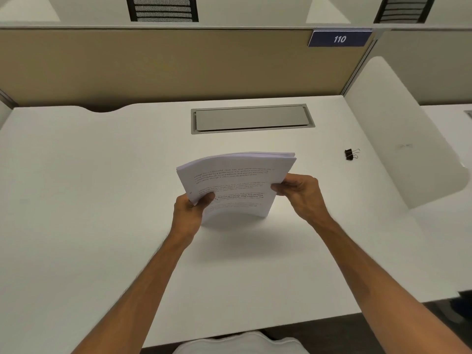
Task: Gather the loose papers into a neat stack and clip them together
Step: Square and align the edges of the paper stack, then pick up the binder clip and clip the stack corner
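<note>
A stack of white printed papers (235, 180) stands on its lower edge on the white desk (102, 200), bowed and leaning toward me. My left hand (189, 213) grips the stack's left side. My right hand (298, 190) pinches its right side. The top edges fan out slightly. A black binder clip (350, 154) with silver handles lies on the desk to the far right, apart from both hands.
A grey cable-tray lid (252, 118) is set into the desk behind the papers. A tan partition (153, 65) with a blue "110" sign (339, 39) closes the back. A white side divider (398, 139) stands at the right.
</note>
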